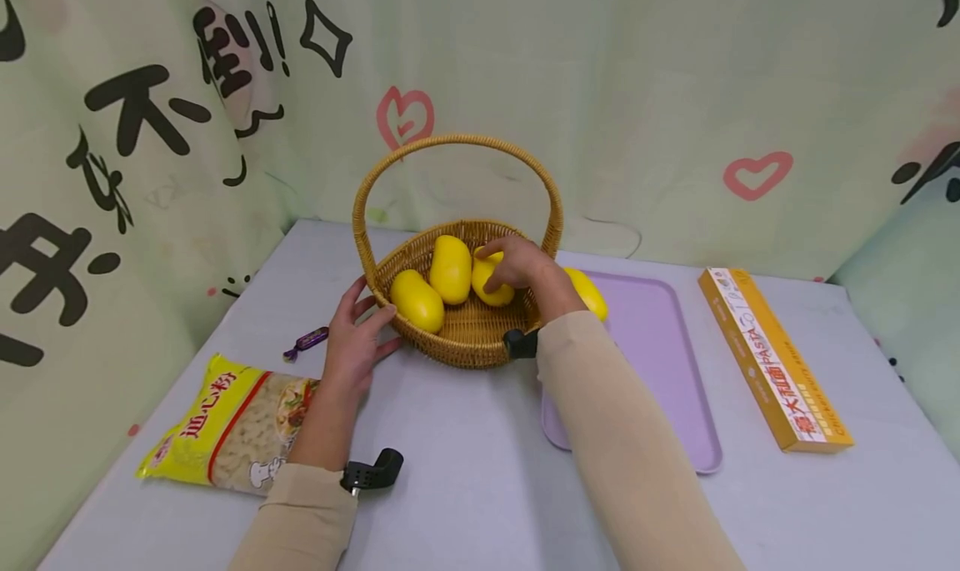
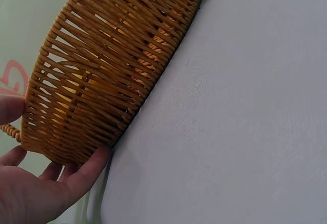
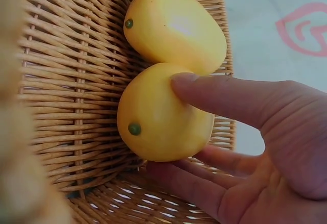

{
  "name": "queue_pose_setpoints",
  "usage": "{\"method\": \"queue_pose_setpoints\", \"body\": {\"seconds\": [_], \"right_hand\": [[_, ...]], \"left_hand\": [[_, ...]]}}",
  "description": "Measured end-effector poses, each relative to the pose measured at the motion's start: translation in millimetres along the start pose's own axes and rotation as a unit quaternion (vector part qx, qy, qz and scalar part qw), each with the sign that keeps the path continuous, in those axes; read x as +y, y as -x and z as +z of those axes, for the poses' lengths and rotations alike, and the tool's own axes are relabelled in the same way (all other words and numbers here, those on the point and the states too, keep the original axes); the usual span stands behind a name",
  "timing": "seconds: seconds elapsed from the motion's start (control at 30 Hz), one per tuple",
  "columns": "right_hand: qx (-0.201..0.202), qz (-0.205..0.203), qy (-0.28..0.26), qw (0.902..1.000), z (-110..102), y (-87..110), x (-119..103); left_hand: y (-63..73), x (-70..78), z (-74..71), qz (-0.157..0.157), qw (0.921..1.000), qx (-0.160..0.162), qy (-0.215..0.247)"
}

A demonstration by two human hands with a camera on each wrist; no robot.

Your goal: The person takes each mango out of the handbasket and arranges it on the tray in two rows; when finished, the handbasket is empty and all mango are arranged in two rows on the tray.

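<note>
A woven basket [image 1: 468,354] with a tall arched handle stands on the table. In it are three yellow mangoes, one at the left [image 1: 417,302], one in the middle [image 1: 451,269] and one at the right [image 3: 153,112]. My right hand [image 1: 523,264] reaches into the basket and grips the right mango, thumb on one side and fingers round the other, as the right wrist view shows. With my left hand [image 1: 354,342] I hold the basket's left side, thumb at the rim and fingers against the wicker. Another mango [image 1: 587,293] lies by the purple tray's back left corner, partly hidden by my right arm.
The purple tray [image 1: 660,363] lies right of the basket, partly under my right sleeve. Farther right is a long orange pasta box [image 1: 776,358]. A yellow bag of pasta [image 1: 232,425] and a purple wrapped candy [image 1: 307,342] lie at the left. A printed curtain hangs behind.
</note>
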State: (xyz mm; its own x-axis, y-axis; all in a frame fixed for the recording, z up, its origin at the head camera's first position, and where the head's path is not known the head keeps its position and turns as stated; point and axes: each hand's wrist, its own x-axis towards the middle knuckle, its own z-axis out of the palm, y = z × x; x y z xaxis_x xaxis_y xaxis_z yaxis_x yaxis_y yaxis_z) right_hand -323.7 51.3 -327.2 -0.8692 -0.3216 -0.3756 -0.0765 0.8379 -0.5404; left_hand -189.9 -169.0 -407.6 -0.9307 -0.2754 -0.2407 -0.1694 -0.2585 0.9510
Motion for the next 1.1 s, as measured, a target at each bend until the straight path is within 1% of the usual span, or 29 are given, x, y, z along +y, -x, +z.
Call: {"method": "queue_pose_setpoints", "body": {"seconds": [0.2,0.3,0.47,0.73,1.1], "right_hand": [[0.005,0.005,-0.009,0.9999,-6,5.7,1],[0.016,0.005,-0.016,0.9997,-9,9.8,-1],[0.036,-0.013,-0.019,0.9991,-12,16.9,-6],[0.066,-0.055,-0.026,0.9960,-14,29.5,-11],[0.066,-0.089,-0.028,0.9934,-22,49.7,-11]], "left_hand": [[0.2,-0.4,3.4,-0.004,1.0000,-0.004,-0.001],[0.5,-0.1,4.4,-0.004,1.0000,-0.005,0.001],[1.7,0.6,4.3,-0.008,0.9999,-0.006,0.005],[3.0,0.5,2.4,-0.010,0.9999,-0.011,0.003],[2.2,2.0,1.6,-0.014,0.9999,-0.010,0.000]]}}
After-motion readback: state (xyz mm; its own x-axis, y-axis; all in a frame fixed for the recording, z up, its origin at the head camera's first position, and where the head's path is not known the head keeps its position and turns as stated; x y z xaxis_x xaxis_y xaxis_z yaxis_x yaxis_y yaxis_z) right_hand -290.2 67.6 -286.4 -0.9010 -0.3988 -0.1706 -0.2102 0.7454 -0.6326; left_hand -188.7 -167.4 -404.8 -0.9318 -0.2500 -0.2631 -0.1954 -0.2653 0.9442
